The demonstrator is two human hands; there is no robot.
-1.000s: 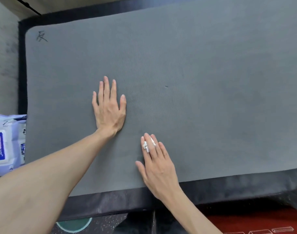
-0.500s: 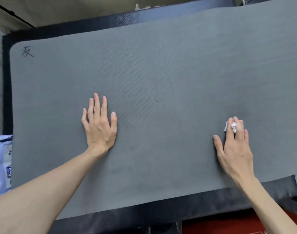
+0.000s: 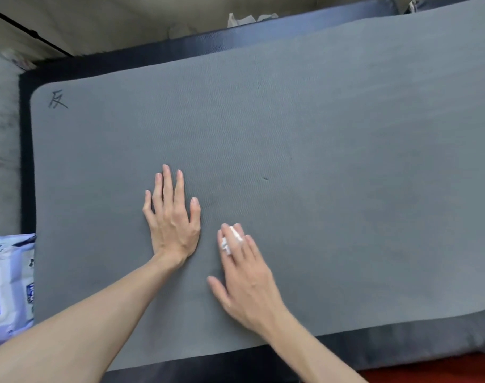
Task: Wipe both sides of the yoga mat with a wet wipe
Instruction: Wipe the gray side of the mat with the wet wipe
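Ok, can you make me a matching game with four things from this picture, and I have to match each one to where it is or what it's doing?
Things:
1. left hand
2. right hand
3. pack of wipes
4. black handwritten mark

Places and states:
A. lies off the mat's left edge
B. sits at the far left corner of the yoga mat
C. presses a white wet wipe onto the mat under straight fingers
D. lies flat on the mat, fingers straight, holding nothing

Right pairs: 1-D, 2-C, 3-A, 4-B
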